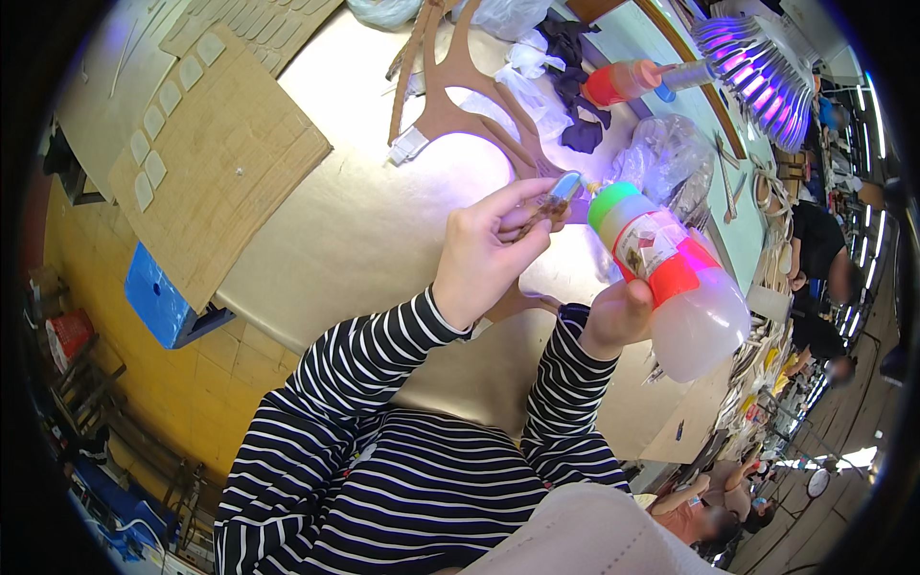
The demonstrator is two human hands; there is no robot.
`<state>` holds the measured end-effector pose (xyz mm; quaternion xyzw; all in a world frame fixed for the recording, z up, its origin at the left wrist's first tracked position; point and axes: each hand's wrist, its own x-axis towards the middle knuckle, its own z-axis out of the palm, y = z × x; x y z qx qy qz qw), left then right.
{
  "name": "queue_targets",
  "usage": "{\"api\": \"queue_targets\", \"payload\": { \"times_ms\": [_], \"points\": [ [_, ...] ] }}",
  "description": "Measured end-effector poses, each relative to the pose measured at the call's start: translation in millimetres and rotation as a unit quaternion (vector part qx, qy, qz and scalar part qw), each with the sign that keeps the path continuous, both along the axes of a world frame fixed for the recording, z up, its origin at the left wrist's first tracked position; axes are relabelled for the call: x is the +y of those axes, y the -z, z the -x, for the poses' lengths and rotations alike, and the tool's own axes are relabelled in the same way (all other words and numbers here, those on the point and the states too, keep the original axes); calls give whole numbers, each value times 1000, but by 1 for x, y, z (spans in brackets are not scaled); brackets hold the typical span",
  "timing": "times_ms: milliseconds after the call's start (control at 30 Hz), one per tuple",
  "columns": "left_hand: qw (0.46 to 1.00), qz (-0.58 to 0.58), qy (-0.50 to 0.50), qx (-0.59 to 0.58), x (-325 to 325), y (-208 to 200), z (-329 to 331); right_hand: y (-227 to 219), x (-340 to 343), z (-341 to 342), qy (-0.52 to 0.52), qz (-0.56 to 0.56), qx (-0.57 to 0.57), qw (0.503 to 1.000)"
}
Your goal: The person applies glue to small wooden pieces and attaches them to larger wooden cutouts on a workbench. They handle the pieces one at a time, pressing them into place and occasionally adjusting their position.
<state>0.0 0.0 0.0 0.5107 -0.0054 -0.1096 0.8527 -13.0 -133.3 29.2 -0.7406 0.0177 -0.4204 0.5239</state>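
My left hand [479,249] is closed, pinching a small piece with a shiny blue-grey end [567,184] and a brown-stained part between the fingertips. I cannot make out its kind. My right hand [618,318] is wrapped round a translucent squeeze bottle [704,321] with a green cap, a red band and a white label. The bottle is tilted, its yellowish nozzle [591,187] pointing at the small piece. Whether the two touch is unclear. Beyond both hands, brown cut-out straps [455,77] lie on the shiny table covering [278,216], a white tag beside them.
On the left is a cardboard sheet [225,144] with a row of pale oval pieces; a blue stool [158,297] stands below it. A red bottle [613,84], clear plastic bags [666,158] and a finned lamp [757,77] with purple light are at far right. Several people work farther right.
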Motion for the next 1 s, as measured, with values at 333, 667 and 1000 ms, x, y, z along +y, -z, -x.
{"api": "queue_targets", "payload": {
  "times_ms": [333,667,1000],
  "points": [
    [997,72,21,33,2,1,-4,-2,2,-2,16,-31,-7,999],
    [987,119,67,86,5,2,-6,0,-4,-2,43,35,-4,998],
    [986,115,80,89,4,3,-8,-15,1,-6,35,85,9,996]
  ]
}}
